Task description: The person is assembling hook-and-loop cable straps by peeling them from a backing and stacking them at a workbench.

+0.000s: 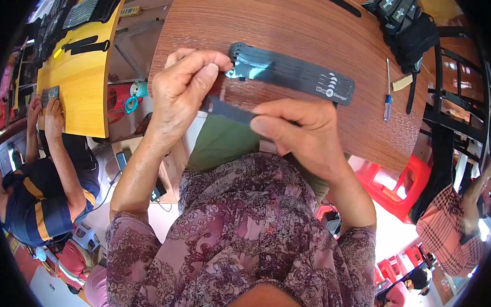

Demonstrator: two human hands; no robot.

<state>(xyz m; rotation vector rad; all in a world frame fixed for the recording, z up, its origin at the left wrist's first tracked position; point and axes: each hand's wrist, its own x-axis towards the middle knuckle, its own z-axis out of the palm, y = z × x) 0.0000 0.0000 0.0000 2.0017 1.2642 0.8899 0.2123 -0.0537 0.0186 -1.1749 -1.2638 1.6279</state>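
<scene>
A long dark card (291,73) with slots along it, a glossy left end and white print on the right lies slanted over the table in front of me. At its left end, the thumb and forefinger of my left hand (181,88) pinch the card's edge. My right hand (304,124) grips a black fabric strap (230,110) between thumb and fingers, just nearer to me than the card. The strap stretches left toward my left palm, where its far end is partly hidden.
On the brown table (198,25), a screwdriver (387,102) and a tan block (401,83) lie at right, below a black strap bundle (412,39). Another black strap (335,1) lies at the far edge. A co-worker's hands (49,111) are at a yellow table (86,78). A red stool (392,186) stands right.
</scene>
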